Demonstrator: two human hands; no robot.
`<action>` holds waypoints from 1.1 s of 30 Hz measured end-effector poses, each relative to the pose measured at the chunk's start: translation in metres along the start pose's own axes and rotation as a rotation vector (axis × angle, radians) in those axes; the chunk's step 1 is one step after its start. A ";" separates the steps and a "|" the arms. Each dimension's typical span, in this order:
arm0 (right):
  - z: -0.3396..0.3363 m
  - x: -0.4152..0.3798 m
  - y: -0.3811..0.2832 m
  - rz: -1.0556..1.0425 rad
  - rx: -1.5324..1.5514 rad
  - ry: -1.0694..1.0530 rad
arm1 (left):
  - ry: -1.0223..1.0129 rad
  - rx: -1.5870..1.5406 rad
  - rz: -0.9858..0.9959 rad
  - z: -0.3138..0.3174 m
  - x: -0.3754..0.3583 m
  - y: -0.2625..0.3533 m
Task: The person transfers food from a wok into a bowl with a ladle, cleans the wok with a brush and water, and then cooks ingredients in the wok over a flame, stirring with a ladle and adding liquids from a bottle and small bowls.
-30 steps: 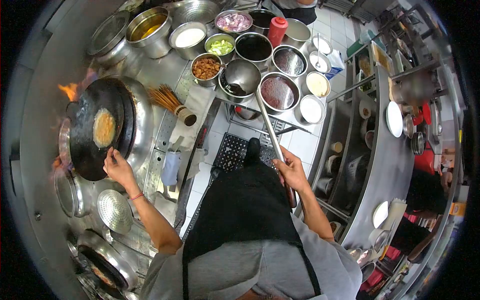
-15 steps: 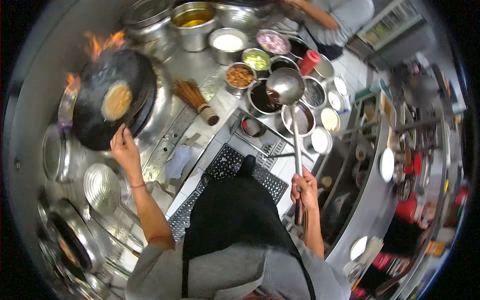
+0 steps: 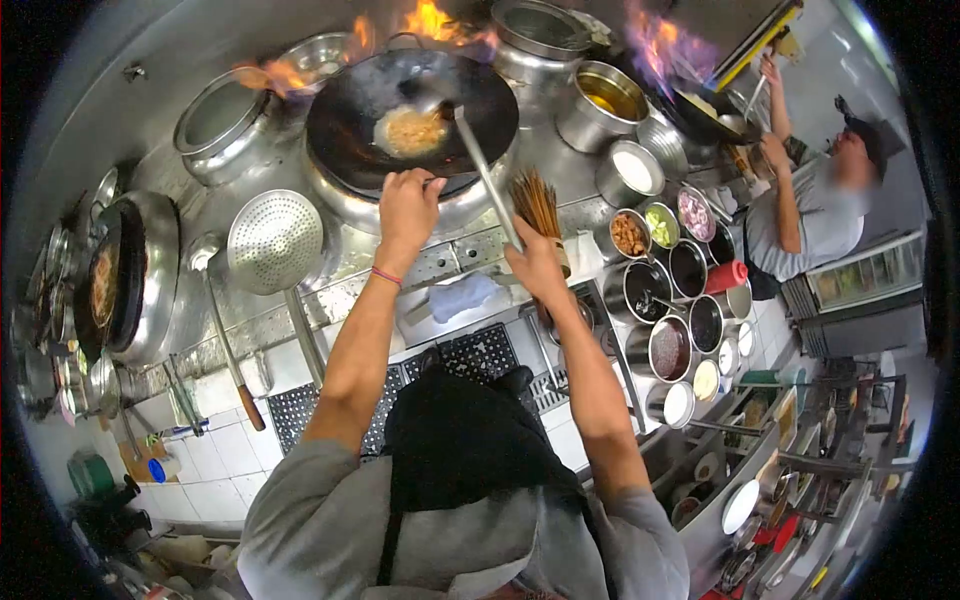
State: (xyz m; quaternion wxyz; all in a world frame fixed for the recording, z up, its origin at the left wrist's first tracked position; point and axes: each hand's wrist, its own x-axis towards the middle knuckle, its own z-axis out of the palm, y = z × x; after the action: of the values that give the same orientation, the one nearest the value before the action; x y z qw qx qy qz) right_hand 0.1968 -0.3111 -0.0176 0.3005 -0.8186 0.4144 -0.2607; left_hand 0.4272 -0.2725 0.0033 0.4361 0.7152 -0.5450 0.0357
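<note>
The right hand (image 3: 538, 262) is closed round the handle of a ladle (image 3: 482, 170). The ladle's long axis runs away from the person and leans left, its bowl end, blurred, inside the wok (image 3: 340, 130) at the right of the food (image 3: 412, 132). The left hand (image 3: 408, 215) has its fingers bent at the wok's near rim; whether they grip it I cannot tell. The wok sits with its loop handle on the far side, and the food lies flat, slightly wider from left to right.

Just beyond the right hand, a brush (image 3: 537, 200) points its bristles away from the person. Nearer the person, a blue cloth (image 3: 462, 297) lies between the forearms. Left of the wok, on the steel surface (image 3: 545, 150), a strainer (image 3: 275, 242) has its handle pointing back toward the person. To the right stand pots and a red bottle (image 3: 725, 276). Flames (image 3: 432, 20) rise behind the wok; at upper right, another person (image 3: 810, 225) works at a second wok (image 3: 708, 120).
</note>
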 end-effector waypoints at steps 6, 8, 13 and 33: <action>-0.004 0.016 -0.036 -0.130 -0.030 0.095 | -0.031 -0.046 -0.038 0.007 -0.005 -0.015; -0.001 0.017 -0.033 -0.015 -0.007 0.047 | 0.007 -0.062 -0.034 0.007 -0.002 -0.013; 0.014 0.014 -0.014 -0.038 0.045 0.041 | -0.016 -0.049 0.031 0.010 -0.002 -0.025; -0.009 -0.088 -0.064 -0.123 0.722 0.050 | -0.433 -1.289 -0.544 0.010 -0.032 0.118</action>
State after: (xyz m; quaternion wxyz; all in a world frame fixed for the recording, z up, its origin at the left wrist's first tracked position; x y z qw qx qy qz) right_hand 0.1782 -0.2093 0.0187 0.5436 -0.6766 0.2528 -0.4275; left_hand 0.3144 -0.2579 0.0491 0.6463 0.4176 -0.3348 -0.5439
